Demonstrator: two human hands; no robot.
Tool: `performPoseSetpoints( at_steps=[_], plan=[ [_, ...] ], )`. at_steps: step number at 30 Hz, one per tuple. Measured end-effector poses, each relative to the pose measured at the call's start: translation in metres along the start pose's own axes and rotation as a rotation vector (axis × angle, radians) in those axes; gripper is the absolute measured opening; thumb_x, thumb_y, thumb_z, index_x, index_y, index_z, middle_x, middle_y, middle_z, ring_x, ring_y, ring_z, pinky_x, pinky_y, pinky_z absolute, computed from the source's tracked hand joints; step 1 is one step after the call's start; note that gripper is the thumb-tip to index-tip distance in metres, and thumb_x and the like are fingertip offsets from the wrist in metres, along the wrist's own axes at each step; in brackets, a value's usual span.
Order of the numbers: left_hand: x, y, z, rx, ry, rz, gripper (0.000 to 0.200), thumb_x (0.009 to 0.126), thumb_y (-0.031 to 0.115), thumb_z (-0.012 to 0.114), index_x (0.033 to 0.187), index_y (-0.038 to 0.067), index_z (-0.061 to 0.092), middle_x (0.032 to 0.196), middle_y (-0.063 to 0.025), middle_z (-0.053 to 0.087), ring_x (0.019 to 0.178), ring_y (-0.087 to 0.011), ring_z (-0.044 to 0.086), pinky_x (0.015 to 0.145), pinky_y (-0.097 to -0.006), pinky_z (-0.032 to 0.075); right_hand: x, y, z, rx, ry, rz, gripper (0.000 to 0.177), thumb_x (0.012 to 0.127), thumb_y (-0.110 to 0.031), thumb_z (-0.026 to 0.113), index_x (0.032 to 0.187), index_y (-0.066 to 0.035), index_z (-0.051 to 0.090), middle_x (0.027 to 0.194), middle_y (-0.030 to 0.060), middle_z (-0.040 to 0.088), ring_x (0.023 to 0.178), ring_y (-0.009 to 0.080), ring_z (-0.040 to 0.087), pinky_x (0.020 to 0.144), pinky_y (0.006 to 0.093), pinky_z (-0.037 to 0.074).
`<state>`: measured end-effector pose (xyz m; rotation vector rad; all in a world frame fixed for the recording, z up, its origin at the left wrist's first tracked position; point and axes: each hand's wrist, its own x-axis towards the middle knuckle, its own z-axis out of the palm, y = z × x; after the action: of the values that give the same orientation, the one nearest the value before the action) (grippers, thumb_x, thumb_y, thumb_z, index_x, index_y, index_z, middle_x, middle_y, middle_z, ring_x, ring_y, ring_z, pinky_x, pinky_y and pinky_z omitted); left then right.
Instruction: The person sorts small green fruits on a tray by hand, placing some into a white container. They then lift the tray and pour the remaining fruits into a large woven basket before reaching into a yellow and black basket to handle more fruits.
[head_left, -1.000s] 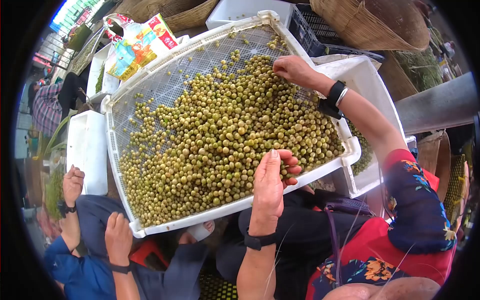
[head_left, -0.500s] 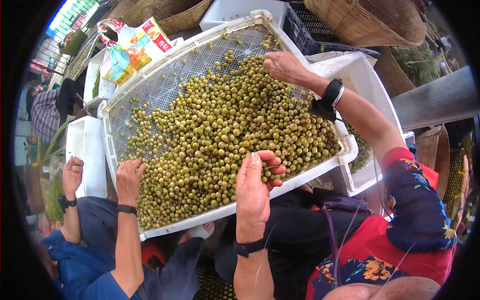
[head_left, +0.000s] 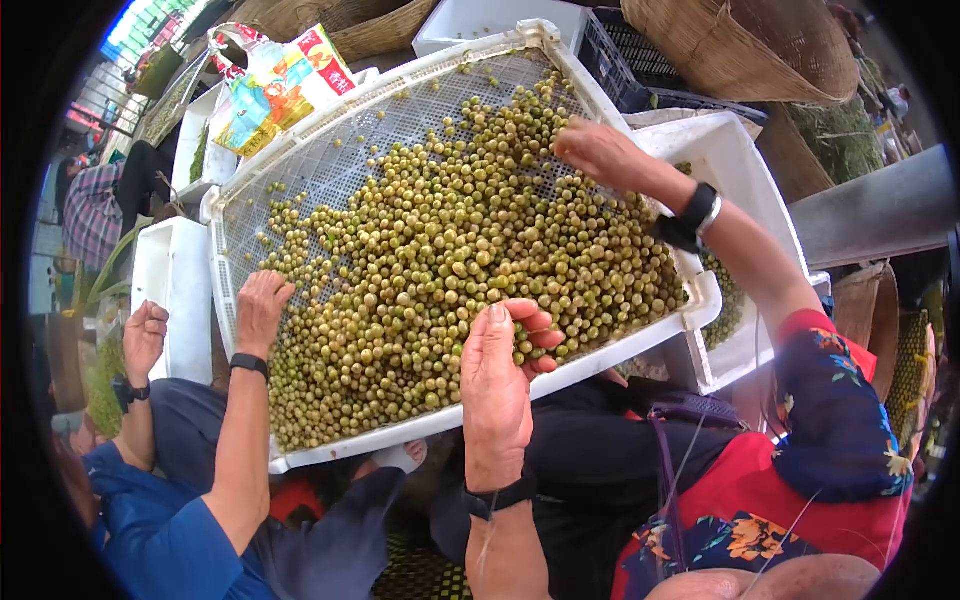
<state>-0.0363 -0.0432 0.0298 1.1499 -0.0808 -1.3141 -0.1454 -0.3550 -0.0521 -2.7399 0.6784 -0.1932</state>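
A heap of small round yellow-green fruits [head_left: 440, 270] covers most of a large white mesh tray [head_left: 290, 203]. Palm up over the tray's near edge, my left hand [head_left: 498, 385] has its fingers curled around a few of these fruits, green ones showing between thumb and fingers. My right hand [head_left: 612, 158] is at the far right part of the heap, palm down, its fingers bent together towards the fruits. Its fingertips are partly hidden, and I cannot see what is between them.
At the left, a co-worker's hand [head_left: 262, 312] touches the heap's edge, while the other hand [head_left: 145, 340] is raised beside a white box [head_left: 188, 300]. A white bin [head_left: 745, 190] with more fruits stands under the tray's right side. Behind are a printed bag [head_left: 280, 90], dark crate [head_left: 612, 75] and wicker basket [head_left: 745, 50].
My right hand has moved right and slightly nearer along the heap. My left hand has shifted slightly left, still curled around fruits. The view has moved a little.
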Motion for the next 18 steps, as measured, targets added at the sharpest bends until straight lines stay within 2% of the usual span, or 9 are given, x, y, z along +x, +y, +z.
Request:
performPoseSetpoints(
  at_steps=[1,3,7,11,13,15,16,18],
  plan=[
    [0.001,0.0,-0.001,-0.007,-0.009,-0.006,0.028,0.102,0.031,0.046,0.107,0.007,0.059,0.095,-0.0052,0.062,0.083,-0.0173,0.062,0.066,-0.029,0.048,-0.01,0.0,0.002,-0.006,-0.001,-0.005,0.009,0.085,-0.012,0.064,0.094,-0.009,0.065,0.096,0.0125,0.059,0.092,0.0283,0.057,0.079,0.0397,0.047],
    [0.002,0.0,0.0,-0.021,-0.007,-0.005,0.028,0.102,0.031,0.046,0.107,0.007,0.059,0.095,-0.0052,0.062,0.083,-0.0173,0.062,0.066,-0.0289,0.048,-0.029,-0.006,0.009,0.117,-0.004,-0.102,0.006,0.085,-0.011,0.064,0.084,-0.006,0.062,0.086,0.0106,0.059,0.083,0.0295,0.06,0.074,0.0402,0.047],
    [0.003,-0.006,0.002,-0.007,-0.015,-0.019,0.028,0.102,0.031,0.045,0.107,0.007,0.06,0.094,-0.0051,0.063,0.082,-0.0171,0.062,0.066,-0.0285,0.049,-0.029,-0.005,0.009,0.077,0.015,-0.116,0.007,0.084,-0.013,0.064,0.082,-0.006,0.066,0.083,0.0094,0.06,0.082,0.03,0.061,0.072,0.0411,0.049],
    [0.004,-0.01,0.003,-0.004,-0.022,-0.027,0.029,0.102,0.031,0.045,0.106,0.007,0.06,0.093,-0.0052,0.063,0.081,-0.017,0.063,0.066,-0.0283,0.049,-0.016,-0.014,0.014,-0.007,-0.051,-0.014,0.009,0.08,-0.015,0.066,0.081,-0.006,0.067,0.081,0.0098,0.064,0.084,0.0302,0.064,0.074,0.0405,0.05],
    [0.005,-0.011,0.004,-0.024,-0.033,-0.036,0.029,0.102,0.031,0.045,0.105,0.007,0.06,0.093,-0.0053,0.063,0.081,-0.017,0.063,0.066,-0.0283,0.049,-0.013,-0.02,0.013,-0.011,-0.035,-0.035,0.01,0.077,-0.015,0.067,0.08,-0.006,0.067,0.077,0.0124,0.065,0.08,0.0316,0.065,0.07,0.0425,0.051],
    [0.006,-0.012,0.004,-0.025,-0.03,-0.031,0.03,0.103,0.033,0.043,0.105,0.008,0.06,0.093,-0.0041,0.063,0.08,-0.014,0.063,0.063,-0.0255,0.049,-0.011,-0.029,0.011,-0.189,-0.188,0.017,0.011,0.076,-0.015,0.066,0.076,-0.004,0.065,0.074,0.0151,0.064,0.075,0.0342,0.066,0.064,0.0455,0.051],
    [0.007,-0.013,0.004,-0.019,-0.031,-0.04,0.03,0.103,0.033,0.043,0.105,0.009,0.06,0.092,-0.0041,0.063,0.079,-0.014,0.063,0.063,-0.0259,0.049,-0.016,-0.026,0.023,-0.136,-0.05,-0.063,0.012,0.074,-0.015,0.064,0.073,-0.003,0.062,0.073,0.0175,0.063,0.073,0.0366,0.065,0.061,0.0469,0.051],
    [0.005,-0.013,0.005,-0.041,-0.035,-0.056,0.028,0.103,0.031,0.044,0.105,0.008,0.06,0.094,-0.0051,0.062,0.082,-0.0166,0.062,0.065,-0.0282,0.048,-0.022,-0.02,0.034,-0.173,-0.061,-0.01,0.01,0.073,-0.011,0.059,0.072,-0.001,0.058,0.07,0.0184,0.061,0.071,0.0387,0.063,0.06,0.0481,0.05]
  ],
)
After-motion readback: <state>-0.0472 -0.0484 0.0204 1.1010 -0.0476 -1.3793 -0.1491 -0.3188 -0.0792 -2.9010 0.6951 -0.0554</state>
